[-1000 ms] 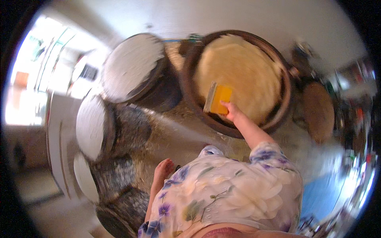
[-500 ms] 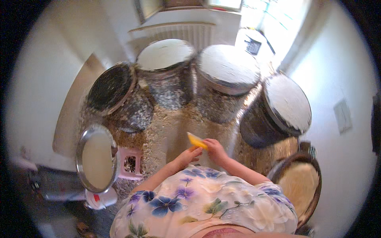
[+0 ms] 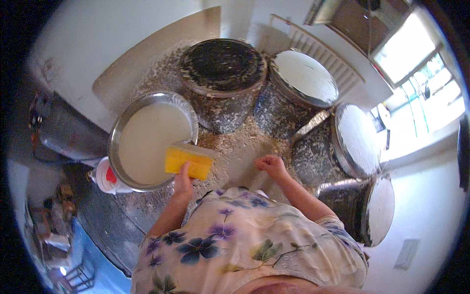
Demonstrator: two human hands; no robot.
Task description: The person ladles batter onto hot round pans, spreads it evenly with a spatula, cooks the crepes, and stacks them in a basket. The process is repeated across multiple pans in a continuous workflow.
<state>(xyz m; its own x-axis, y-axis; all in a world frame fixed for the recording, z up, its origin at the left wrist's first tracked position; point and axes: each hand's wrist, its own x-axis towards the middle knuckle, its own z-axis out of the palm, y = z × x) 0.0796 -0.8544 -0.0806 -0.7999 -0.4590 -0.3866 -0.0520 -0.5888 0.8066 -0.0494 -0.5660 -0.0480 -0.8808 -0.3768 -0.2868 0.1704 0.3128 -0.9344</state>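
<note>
My left hand (image 3: pixel 182 180) grips a yellow rectangular scraper (image 3: pixel 188 163) and holds it over the near right rim of a wide metal bowl (image 3: pixel 115 128) filled with pale batter. My right hand (image 3: pixel 270 166) is a closed fist with nothing in it, resting just above the crusted counter (image 3: pixel 240 144). My flowered sleeves fill the lower middle of the view.
Several round drum-like griddles ring the counter: a dark one (image 3: pixel 223 63) at the back and pale-coated ones (image 3: pixel 303 76), (image 3: pixel 355 139), (image 3: pixel 379 210) to the right. A red and white container (image 3: pixel 104 179) sits left of the bowl. A bright window (image 3: pixel 416 63) is at upper right.
The view has swung from a big pan of batter, across the griddles, to the metal bowl. The yellow scraper passed from my right hand to my left, and my right hand drew back into a fist.
</note>
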